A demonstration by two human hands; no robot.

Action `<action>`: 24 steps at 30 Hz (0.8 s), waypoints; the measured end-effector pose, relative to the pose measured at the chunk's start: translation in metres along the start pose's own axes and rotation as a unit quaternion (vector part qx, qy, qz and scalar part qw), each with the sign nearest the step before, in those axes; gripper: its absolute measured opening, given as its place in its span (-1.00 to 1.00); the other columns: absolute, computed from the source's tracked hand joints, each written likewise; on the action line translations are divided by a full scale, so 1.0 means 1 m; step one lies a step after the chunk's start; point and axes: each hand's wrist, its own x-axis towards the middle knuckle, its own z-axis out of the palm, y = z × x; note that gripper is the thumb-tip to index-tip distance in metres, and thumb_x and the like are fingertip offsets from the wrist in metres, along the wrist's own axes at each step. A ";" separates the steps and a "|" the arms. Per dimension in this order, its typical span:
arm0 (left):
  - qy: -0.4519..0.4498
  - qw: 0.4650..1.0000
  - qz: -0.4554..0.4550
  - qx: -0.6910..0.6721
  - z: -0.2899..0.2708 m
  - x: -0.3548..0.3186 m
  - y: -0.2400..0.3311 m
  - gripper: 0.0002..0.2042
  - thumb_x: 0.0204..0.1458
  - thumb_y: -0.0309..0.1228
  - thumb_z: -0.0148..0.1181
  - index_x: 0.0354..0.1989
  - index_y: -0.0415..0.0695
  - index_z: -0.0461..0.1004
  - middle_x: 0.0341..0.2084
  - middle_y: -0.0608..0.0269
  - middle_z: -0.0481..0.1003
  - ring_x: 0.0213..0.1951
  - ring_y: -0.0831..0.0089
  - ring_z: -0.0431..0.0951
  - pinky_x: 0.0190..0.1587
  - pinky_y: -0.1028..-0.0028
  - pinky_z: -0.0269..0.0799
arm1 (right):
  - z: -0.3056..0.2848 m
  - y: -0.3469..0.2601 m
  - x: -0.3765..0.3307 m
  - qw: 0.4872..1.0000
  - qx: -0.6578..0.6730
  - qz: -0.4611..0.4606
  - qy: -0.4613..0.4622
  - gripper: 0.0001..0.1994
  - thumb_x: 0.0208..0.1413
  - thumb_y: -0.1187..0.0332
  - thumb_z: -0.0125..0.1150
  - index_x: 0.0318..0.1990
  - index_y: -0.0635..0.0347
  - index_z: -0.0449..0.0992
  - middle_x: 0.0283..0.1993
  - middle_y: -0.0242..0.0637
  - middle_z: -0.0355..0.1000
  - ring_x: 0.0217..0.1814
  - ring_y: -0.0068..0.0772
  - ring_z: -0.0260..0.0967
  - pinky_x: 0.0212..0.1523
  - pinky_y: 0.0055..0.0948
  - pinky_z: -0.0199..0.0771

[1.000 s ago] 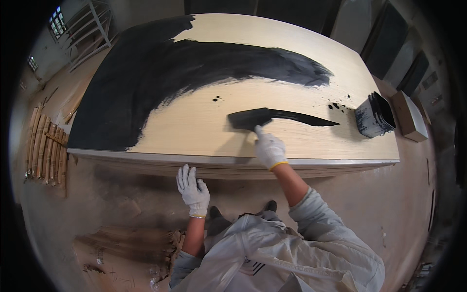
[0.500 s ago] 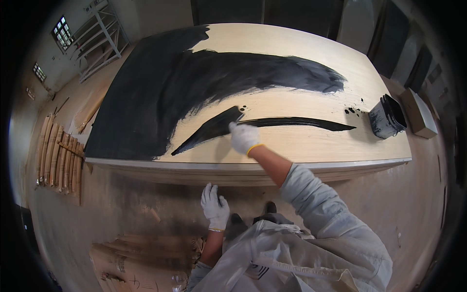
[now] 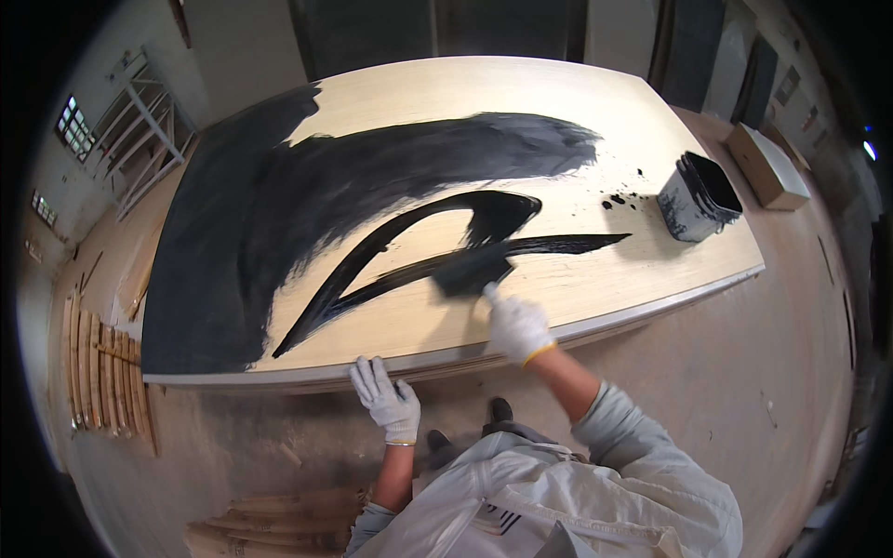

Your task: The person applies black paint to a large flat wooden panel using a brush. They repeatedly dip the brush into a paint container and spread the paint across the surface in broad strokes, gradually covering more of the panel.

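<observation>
My gloved right hand grips the handle of a wide black paintbrush, its fingers closed. The brush lies low over the pale wooden board, at the lower edge of a wet black stroke. Looping black paint lines spread left and up from it across the bare wood. My gloved left hand is at the board's near edge with fingers stretched out, holding nothing; whether the fingertips touch the edge I cannot tell. A paint-smeared square bucket stands at the board's right end.
Black paint covers the board's left part and a broad band toward the far right. Black drops lie beside the bucket. A cardboard box sits beyond the right end. Bundled wooden strips and a metal rack stand left.
My right hand has brought the brush nearer to me and right, leaving a looped black stroke behind. My left hand has come up to the board's edge. The view has shifted.
</observation>
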 end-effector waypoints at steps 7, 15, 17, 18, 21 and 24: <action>0.000 0.998 0.020 0.059 0.016 -0.005 -0.006 -0.17 0.02 -0.50 0.20 0.58 -0.22 0.15 0.60 -0.24 0.10 0.59 -0.44 0.00 0.51 -0.27 0.09 | -0.043 0.048 -0.039 0.994 0.018 0.052 -0.094 -0.45 0.36 0.25 0.04 0.50 0.01 0.42 -0.06 0.07 0.69 -0.01 0.13 0.69 0.04 0.06 0.64; -0.004 0.996 0.019 0.084 0.027 0.001 -0.005 -0.14 -0.01 -0.51 0.20 0.60 -0.16 0.13 0.63 -0.15 0.05 0.62 -0.38 -0.05 0.52 -0.27 0.09 | -0.093 0.260 0.128 0.990 -0.043 0.135 0.019 -0.57 0.43 0.22 -0.09 0.32 -0.07 0.58 0.20 0.02 0.64 0.23 0.20 0.61 0.21 0.08 0.62; -0.022 0.994 0.013 0.106 0.022 0.000 -0.006 -0.13 -0.01 -0.51 0.20 0.60 -0.15 0.12 0.64 -0.12 0.04 0.63 -0.34 -0.05 0.53 -0.26 0.09 | -0.110 0.258 0.162 0.991 -0.055 0.126 0.007 -0.56 0.43 0.23 -0.09 0.33 -0.02 0.57 0.30 -0.01 0.59 0.32 0.17 0.56 0.29 0.05 0.58; -0.025 0.993 0.007 0.119 0.019 -0.001 -0.007 -0.13 -0.01 -0.50 0.21 0.61 -0.13 0.13 0.65 -0.07 0.03 0.64 -0.28 -0.04 0.53 -0.21 0.10 | -0.113 0.252 0.170 0.991 -0.069 0.114 -0.009 -0.55 0.43 0.23 -0.10 0.34 0.01 0.56 0.31 -0.04 0.59 0.34 0.16 0.55 0.32 0.05 0.55; -0.053 0.992 -0.011 0.117 0.008 0.000 -0.002 -0.14 0.00 -0.50 0.21 0.61 -0.12 0.15 0.66 -0.05 0.02 0.64 -0.24 -0.04 0.52 -0.19 0.13 | -0.109 0.241 0.151 0.991 -0.060 0.116 -0.029 -0.56 0.42 0.25 -0.11 0.30 0.05 0.58 0.30 0.00 0.58 0.31 0.18 0.56 0.29 0.07 0.58; -0.060 0.993 -0.037 0.098 0.006 0.000 0.006 -0.15 0.00 -0.51 0.21 0.60 -0.13 0.17 0.66 -0.04 0.02 0.65 -0.24 -0.05 0.52 -0.17 0.15 | -0.079 0.242 0.079 0.991 -0.077 0.102 -0.033 -0.58 0.33 0.22 0.01 0.29 0.03 0.52 -0.01 0.15 0.67 0.08 0.27 0.65 0.08 0.16 0.65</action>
